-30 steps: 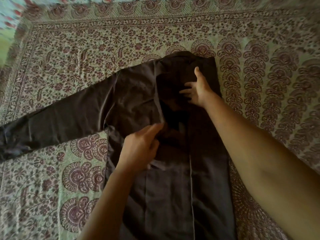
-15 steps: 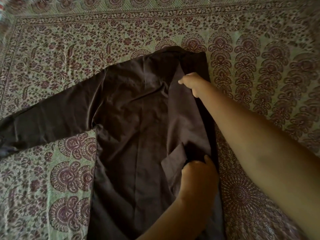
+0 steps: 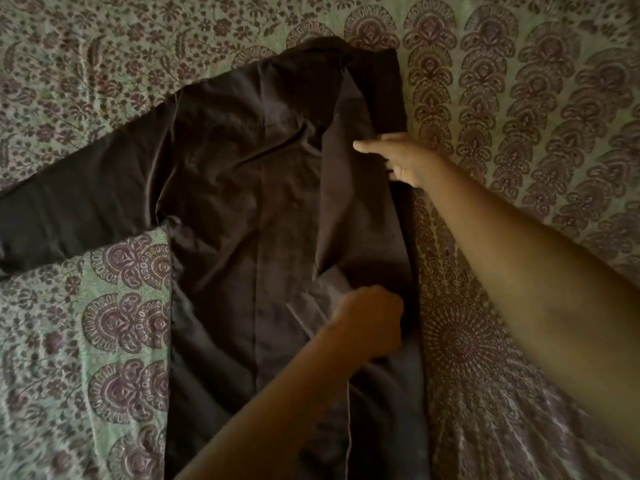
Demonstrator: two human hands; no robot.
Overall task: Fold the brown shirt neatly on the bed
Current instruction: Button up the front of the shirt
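- Over the bed (image 3: pixel 519 98), head view: looking down on the brown shirt (image 3: pixel 242 220), spread flat mid-cover with the outstretched sleeve (image 3: pixel 86 202) off to the left.
- Pinching the folded right edge with the right hand (image 3: pixel 401 161), thumb out; clutching tucked-in fabric lower down with the left hand (image 3: pixel 370 320), curled tight, well apart from the other.
- Could skew the fold by tugging unevenly; could bunch that creased chest.
- Working on a soft-looking green-and-maroon printed cover, dim light; nothing of the room beyond to report.
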